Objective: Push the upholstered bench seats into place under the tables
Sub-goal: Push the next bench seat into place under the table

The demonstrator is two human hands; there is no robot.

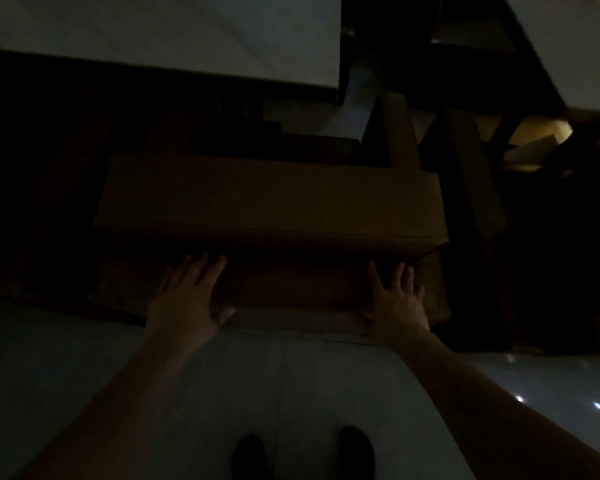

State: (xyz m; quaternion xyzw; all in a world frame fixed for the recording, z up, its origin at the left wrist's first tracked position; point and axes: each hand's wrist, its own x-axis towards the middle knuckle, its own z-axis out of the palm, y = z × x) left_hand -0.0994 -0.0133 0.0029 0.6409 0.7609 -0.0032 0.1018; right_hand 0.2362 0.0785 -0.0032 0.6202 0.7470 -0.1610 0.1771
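Hands first: both are spread flat against the near side of the upholstered bench seat (271, 209), and neither has hold of anything. The left hand (184, 299) lies with straight fingers pointing up the dark front panel, thumb splayed out to the side near the bottom edge. The right hand (397, 303) does the same close to the bench's right corner, fingers fanned and reaching toward the seam under the cushion.

The bench stands on the pale tiled floor (84, 375), its brown cushion top fully in view, and its far edge looks short of the pale table (160, 32) beyond it (the gloom makes it hard to tell how much of the gap is left). A second table (575, 46) shows at the upper right, with dark furniture parts between the two. The person's shoes (355, 448) are planted on the tiles just behind.

By my reading the push is under way, not finished. Risks from here: the right hand sits nearer its corner than the left does, so uneven force could swing the bench askew and drive its right end into the dark upright pieces (399, 133) beside it. The tiles look glossy, so feet may slip on a hard shove. Table legs are lost in shadow, and a blind push could jam against one.
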